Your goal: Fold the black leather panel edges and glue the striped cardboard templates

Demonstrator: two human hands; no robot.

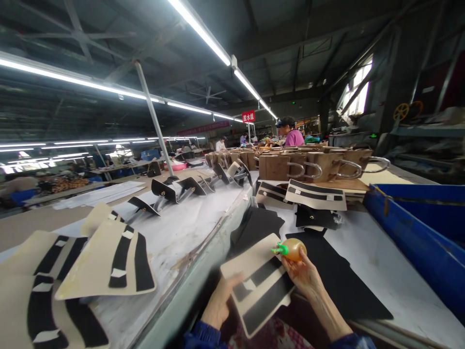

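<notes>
My left hand grips the left edge of a cream panel with two black strips and a small white tab on it. The panel is tilted in front of me. In my right hand is a squeeze bottle with amber contents, its green nozzle pointing left over the panel's upper right corner. My right fingers wrap around the bottle's base, close to the panel's right side. Whether they touch the panel too, I cannot tell. Flat black pieces lie on the table beyond and to the right.
Similar strip-marked panels are spread on the left table. Black folded pieces with metal fittings stand behind them. Brown blocks with clear loops line the back. A blue bin borders the right. A person in pink is farther off.
</notes>
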